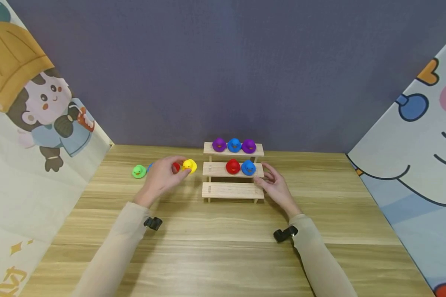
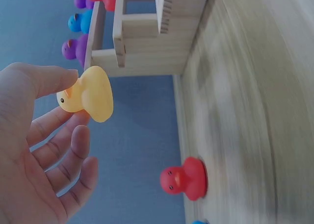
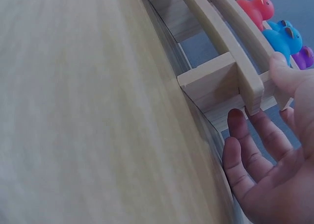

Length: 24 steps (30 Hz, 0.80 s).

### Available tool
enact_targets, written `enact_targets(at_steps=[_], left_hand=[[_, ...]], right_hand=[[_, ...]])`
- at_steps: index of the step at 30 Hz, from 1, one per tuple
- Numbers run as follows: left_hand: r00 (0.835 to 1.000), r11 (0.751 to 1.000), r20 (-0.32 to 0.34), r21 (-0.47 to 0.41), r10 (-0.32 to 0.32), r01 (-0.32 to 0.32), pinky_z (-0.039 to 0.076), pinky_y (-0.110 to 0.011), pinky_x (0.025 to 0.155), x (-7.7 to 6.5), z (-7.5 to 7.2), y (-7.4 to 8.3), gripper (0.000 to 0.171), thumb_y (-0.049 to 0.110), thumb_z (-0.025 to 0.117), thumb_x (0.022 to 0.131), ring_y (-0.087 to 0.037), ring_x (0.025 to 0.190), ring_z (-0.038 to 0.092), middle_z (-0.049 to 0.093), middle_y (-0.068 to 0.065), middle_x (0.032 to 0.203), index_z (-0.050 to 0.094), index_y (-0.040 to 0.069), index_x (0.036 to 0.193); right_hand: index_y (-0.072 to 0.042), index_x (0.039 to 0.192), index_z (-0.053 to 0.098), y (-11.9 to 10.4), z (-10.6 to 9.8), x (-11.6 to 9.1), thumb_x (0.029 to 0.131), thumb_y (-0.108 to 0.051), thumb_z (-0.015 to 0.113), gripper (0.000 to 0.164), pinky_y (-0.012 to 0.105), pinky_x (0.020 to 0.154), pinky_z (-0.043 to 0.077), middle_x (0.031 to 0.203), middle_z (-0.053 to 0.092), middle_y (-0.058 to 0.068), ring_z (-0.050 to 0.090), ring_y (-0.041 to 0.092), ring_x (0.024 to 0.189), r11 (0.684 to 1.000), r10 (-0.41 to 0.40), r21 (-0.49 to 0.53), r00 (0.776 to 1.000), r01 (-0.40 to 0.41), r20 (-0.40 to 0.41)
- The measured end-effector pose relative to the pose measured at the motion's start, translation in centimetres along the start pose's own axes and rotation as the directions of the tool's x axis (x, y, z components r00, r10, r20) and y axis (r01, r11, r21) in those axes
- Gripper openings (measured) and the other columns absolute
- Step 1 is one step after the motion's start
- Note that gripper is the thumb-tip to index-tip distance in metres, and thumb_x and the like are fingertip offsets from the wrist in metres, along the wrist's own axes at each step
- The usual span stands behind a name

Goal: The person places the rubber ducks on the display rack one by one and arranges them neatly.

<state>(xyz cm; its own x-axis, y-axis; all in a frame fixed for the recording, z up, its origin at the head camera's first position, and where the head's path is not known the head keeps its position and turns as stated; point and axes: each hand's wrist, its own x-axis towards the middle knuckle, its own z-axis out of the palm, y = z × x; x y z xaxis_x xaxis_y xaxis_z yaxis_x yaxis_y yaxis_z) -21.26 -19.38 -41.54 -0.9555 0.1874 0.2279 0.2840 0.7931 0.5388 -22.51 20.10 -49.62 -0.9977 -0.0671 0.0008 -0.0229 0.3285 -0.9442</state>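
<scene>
My left hand pinches a yellow rubber duck between thumb and fingertips, raised above the table just left of a three-tier wooden display stand. In the left wrist view the yellow duck is tipped sideways, the other fingers loosely bent beneath it. My right hand grips the right end of the stand's middle shelf, thumb at its edge and fingers around the end. On that shelf sit a red duck and a blue duck; its left end is bare.
Along the top shelf stand a purple duck, a blue duck and another purple duck. A green duck rests on the table at left, beside a mostly hidden blue one. Another red duck is behind my left hand. A dark wall rises behind.
</scene>
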Motion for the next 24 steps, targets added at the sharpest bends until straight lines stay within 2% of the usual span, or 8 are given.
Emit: enact_targets(at_steps=[4, 8, 12, 15, 19, 24], left_hand=[[1.0, 0.999, 0.008, -0.035, 0.005, -0.005, 0.046, -0.031, 0.065, 0.4, 0.4, 1.0, 0.048, 0.041, 0.076, 0.094, -0.019, 0.078, 0.062, 0.075, -0.007, 0.101, 0.074, 0.014, 0.134], [1.0, 0.998, 0.021, -0.056, 0.02, -0.018, 0.047, -0.031, 0.066, 0.9, 1.1, 1.9, 0.046, 0.04, 0.076, 0.094, -0.019, 0.081, 0.064, 0.076, -0.004, 0.108, 0.074, 0.017, 0.133], [0.999, 0.997, 0.031, -0.065, 0.033, -0.031, 0.046, -0.032, 0.065, 1.3, 1.7, 2.8, 0.045, 0.04, 0.076, 0.094, -0.019, 0.08, 0.063, 0.075, -0.004, 0.105, 0.074, 0.017, 0.132], [0.998, 0.997, 0.026, -0.065, 0.052, -0.05, 0.046, -0.032, 0.066, 1.6, 2.1, 3.5, 0.043, 0.039, 0.077, 0.094, -0.018, 0.079, 0.062, 0.075, -0.003, 0.107, 0.075, 0.018, 0.131], [0.997, 0.994, 0.025, -0.084, 0.076, -0.073, 0.047, -0.032, 0.065, 2.0, 2.6, 4.3, 0.042, 0.038, 0.078, 0.093, -0.017, 0.076, 0.061, 0.075, -0.002, 0.11, 0.076, 0.018, 0.13], [0.994, 0.991, 0.032, -0.087, 0.1, -0.097, 0.046, -0.031, 0.061, 2.5, 3.4, 5.0, 0.04, 0.036, 0.078, 0.094, -0.015, 0.07, 0.058, 0.075, -0.001, 0.106, 0.076, 0.018, 0.129]], right_hand=[[-0.012, 0.166, 0.038, 0.1, 0.0, 0.0, 0.101, -0.027, 0.077, 0.077, 0.013, 0.094, 0.05, 0.146, 0.063, 0.026, 0.065, 0.041, 0.131, 1.0, 0.006, 0.005, 1.0, -0.006, -0.003], [-0.012, 0.166, 0.037, 0.0, 0.0, -0.1, 0.101, -0.026, 0.076, 0.077, 0.021, 0.099, 0.054, 0.147, 0.063, 0.026, 0.065, 0.04, 0.13, 1.0, 0.01, 0.001, 1.0, -0.01, -0.001], [-0.013, 0.167, 0.036, -0.1, 0.1, -0.1, 0.101, -0.028, 0.076, 0.078, 0.033, 0.107, 0.055, 0.148, 0.063, 0.025, 0.065, 0.039, 0.131, 1.0, 0.014, -0.006, 1.0, -0.013, 0.005], [-0.014, 0.167, 0.037, -0.1, 0.2, -0.1, 0.101, -0.029, 0.076, 0.078, 0.035, 0.108, 0.054, 0.147, 0.063, 0.024, 0.066, 0.039, 0.13, 1.0, 0.015, -0.003, 1.0, -0.015, 0.007], [-0.014, 0.167, 0.036, -0.1, 0.2, -0.1, 0.101, -0.03, 0.076, 0.078, 0.032, 0.106, 0.054, 0.148, 0.063, 0.024, 0.066, 0.039, 0.13, 1.0, 0.017, -0.005, 1.0, -0.017, 0.009], [-0.013, 0.167, 0.036, 0.0, 0.2, -0.1, 0.101, -0.03, 0.076, 0.079, 0.043, 0.112, 0.052, 0.149, 0.062, 0.025, 0.064, 0.039, 0.132, 1.0, 0.012, -0.008, 1.0, -0.012, 0.003]])
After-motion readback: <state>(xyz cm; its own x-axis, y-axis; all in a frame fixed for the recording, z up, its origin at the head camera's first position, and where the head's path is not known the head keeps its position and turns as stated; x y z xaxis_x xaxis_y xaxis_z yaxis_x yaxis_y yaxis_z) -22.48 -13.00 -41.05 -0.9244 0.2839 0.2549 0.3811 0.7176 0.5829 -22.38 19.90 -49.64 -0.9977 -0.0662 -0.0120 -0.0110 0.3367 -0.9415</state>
